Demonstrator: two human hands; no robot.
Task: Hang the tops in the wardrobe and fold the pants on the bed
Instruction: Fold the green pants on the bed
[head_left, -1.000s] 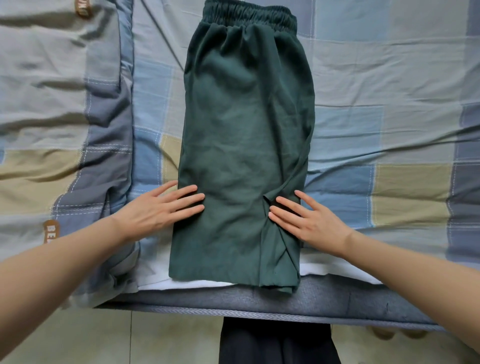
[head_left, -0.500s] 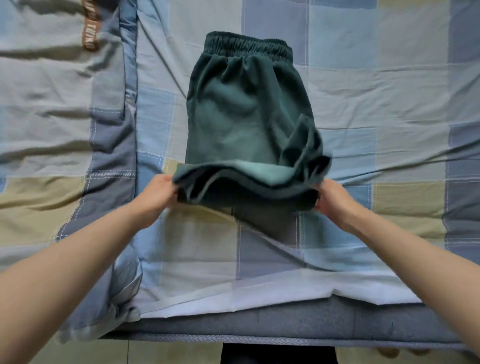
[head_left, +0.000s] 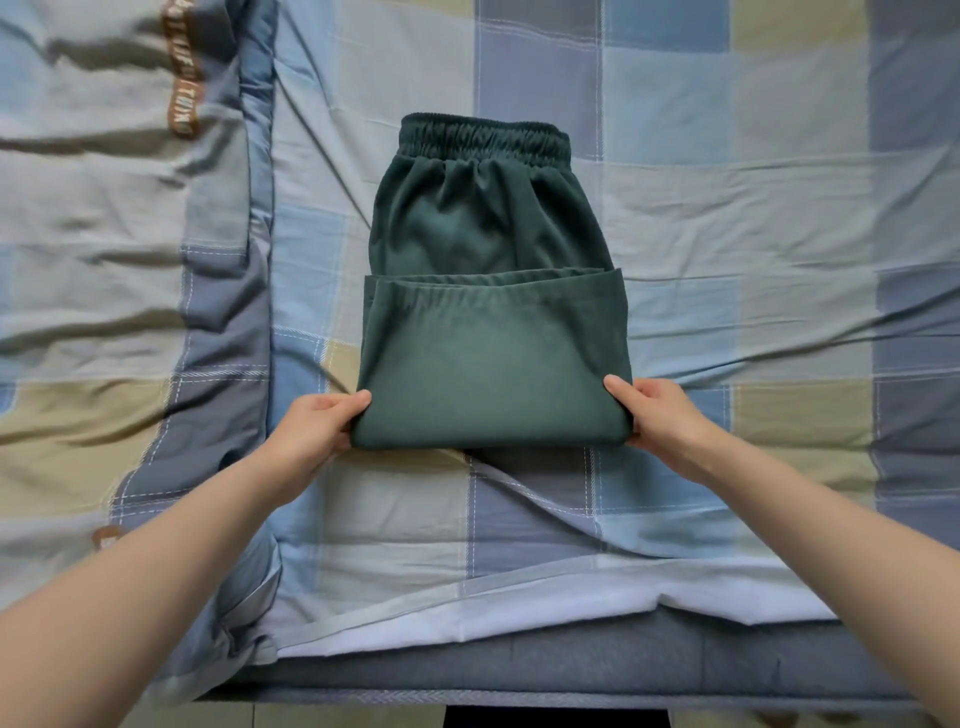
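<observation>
One pair of dark green pants (head_left: 493, 312) lies on a bed (head_left: 727, 218) covered by a checked sheet in blue, grey and tan squares, and two bare hands hold it. The pants are folded in half (the lower part turned up over the upper part), so the ruffled elastic waistband (head_left: 483, 140) shows at the far end and the smooth folded edge faces the bed's near edge. The fabric looks flat and neat, with few creases. The left hand (head_left: 317, 426) is pinched on the near left corner of the fold, thumb on top. The right hand (head_left: 660, 415) is pinched on the near right corner likewise. A rumpled quilt (head_left: 119, 249) lies along the bed's left side.
</observation>
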